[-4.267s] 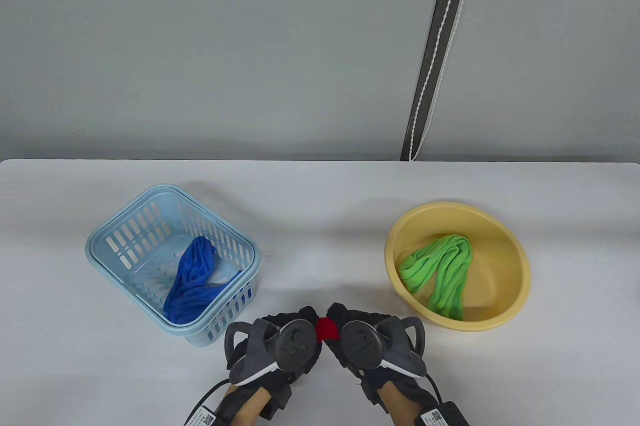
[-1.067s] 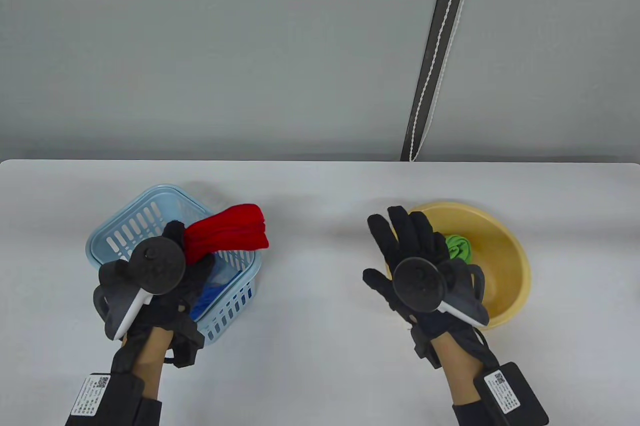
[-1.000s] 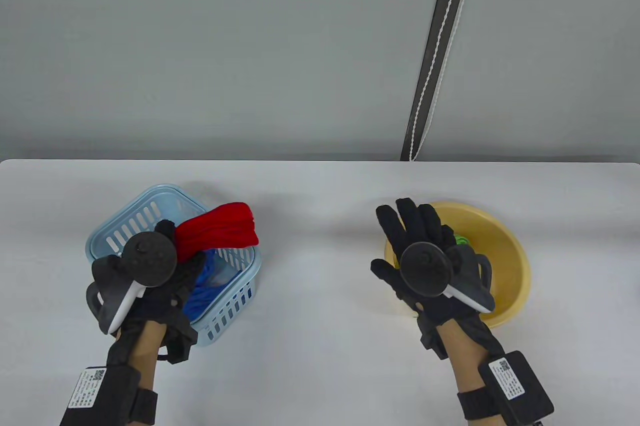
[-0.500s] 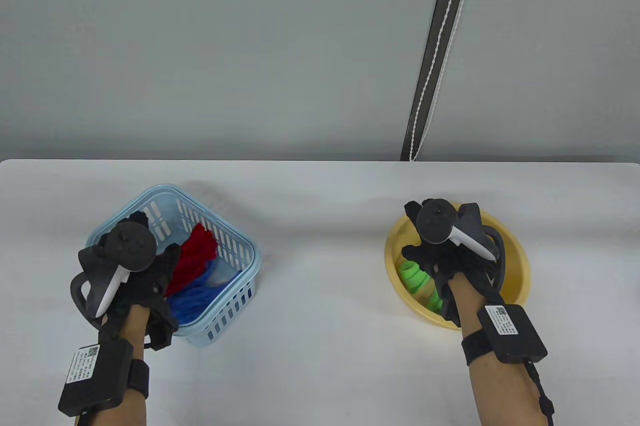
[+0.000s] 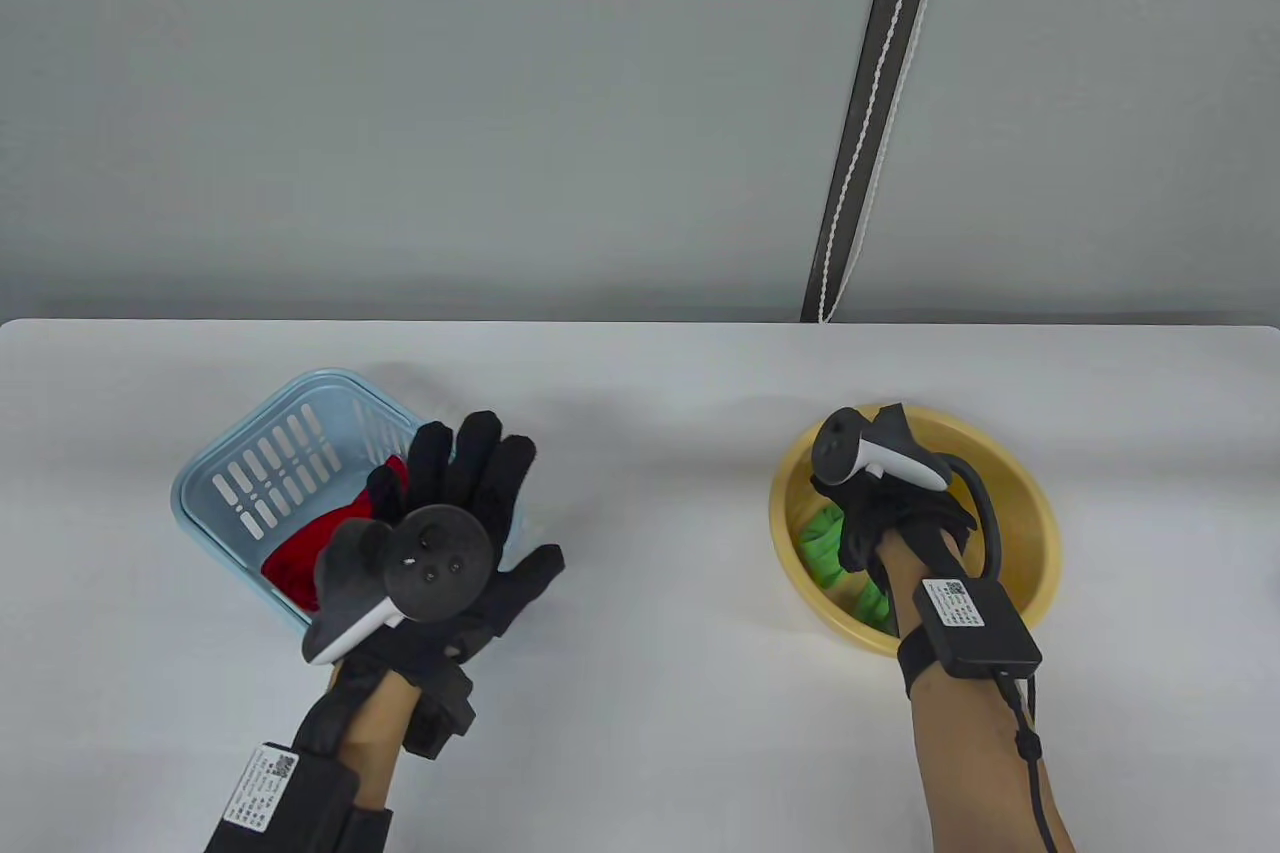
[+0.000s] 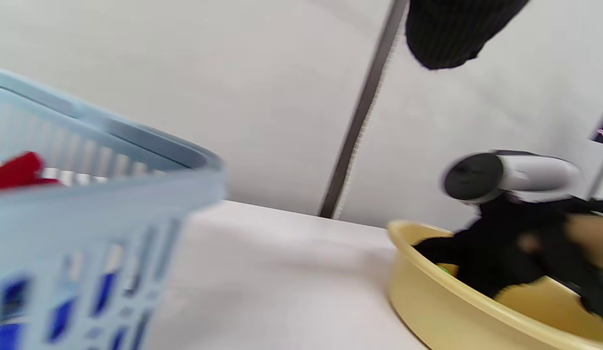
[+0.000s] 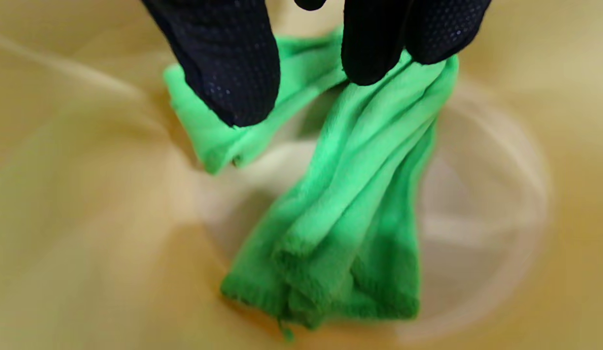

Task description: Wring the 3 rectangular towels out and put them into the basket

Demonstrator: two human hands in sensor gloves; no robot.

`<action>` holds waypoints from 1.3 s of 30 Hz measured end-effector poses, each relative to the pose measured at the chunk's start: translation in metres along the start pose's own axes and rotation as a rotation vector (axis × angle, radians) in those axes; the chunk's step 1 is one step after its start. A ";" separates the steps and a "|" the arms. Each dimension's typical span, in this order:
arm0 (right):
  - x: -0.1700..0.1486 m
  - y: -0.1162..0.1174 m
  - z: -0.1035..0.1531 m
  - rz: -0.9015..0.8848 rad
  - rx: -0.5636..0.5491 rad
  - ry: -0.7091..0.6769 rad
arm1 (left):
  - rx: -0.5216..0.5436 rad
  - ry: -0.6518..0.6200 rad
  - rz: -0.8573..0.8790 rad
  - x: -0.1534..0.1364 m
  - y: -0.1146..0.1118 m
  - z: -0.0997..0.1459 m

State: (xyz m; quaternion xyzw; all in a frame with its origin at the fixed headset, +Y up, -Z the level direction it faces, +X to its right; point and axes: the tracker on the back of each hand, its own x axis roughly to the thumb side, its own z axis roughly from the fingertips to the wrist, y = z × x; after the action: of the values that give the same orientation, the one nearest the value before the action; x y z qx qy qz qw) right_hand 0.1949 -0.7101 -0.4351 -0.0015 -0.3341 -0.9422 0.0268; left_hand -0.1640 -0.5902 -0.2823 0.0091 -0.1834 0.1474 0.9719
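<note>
The light blue basket (image 5: 262, 453) stands at the left with the red towel (image 5: 298, 565) lying inside it. Blue cloth (image 6: 104, 292) shows through the basket's slots (image 6: 112, 194) in the left wrist view. My left hand (image 5: 488, 493) hovers over the basket's right side, fingers spread and holding nothing. My right hand (image 5: 862, 521) reaches down into the yellow basin (image 5: 1030, 503). There its thumb and fingers (image 7: 379, 48) pinch the top of the bunched green towel (image 7: 350, 204), whose lower end lies on the basin floor (image 7: 87, 218).
The white table (image 5: 660, 513) lies bare between basket and basin. A dark strip with a white cord (image 5: 870, 113) runs down the grey wall behind. The table's far edge runs just behind both containers.
The left hand let the red towel drop into the basket, then moved right with fingers spread. The right hand went down into the basin and took hold of the green towel.
</note>
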 end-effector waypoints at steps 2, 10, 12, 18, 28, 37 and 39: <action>0.002 0.004 -0.005 0.019 0.025 0.003 | 0.007 -0.050 -0.013 0.015 -0.014 0.004; 0.005 0.012 -0.019 0.016 0.047 -0.019 | -0.113 -0.142 -0.036 0.040 -0.071 0.009; 0.006 0.014 -0.022 0.027 0.066 -0.009 | -0.111 -0.152 -0.025 0.040 -0.078 0.008; 0.006 0.012 -0.025 -0.017 0.069 0.006 | -0.118 -0.163 0.026 0.035 -0.090 0.004; -0.017 -0.016 0.026 -0.200 -0.148 -0.061 | -0.129 -0.175 0.083 0.032 -0.094 0.008; -0.034 -0.058 0.145 -0.592 -0.552 -0.272 | -0.076 -0.207 0.106 0.036 -0.095 0.012; -0.034 -0.060 0.172 -0.668 -0.653 -0.340 | -0.049 -0.217 0.090 0.036 -0.095 0.012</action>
State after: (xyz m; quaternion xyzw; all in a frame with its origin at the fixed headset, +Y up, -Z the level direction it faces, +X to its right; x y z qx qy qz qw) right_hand 0.2233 -0.5536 -0.3399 -0.0563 -0.0033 -0.9411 -0.3334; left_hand -0.1088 -0.6713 -0.2547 -0.0071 -0.2915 0.1846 0.9386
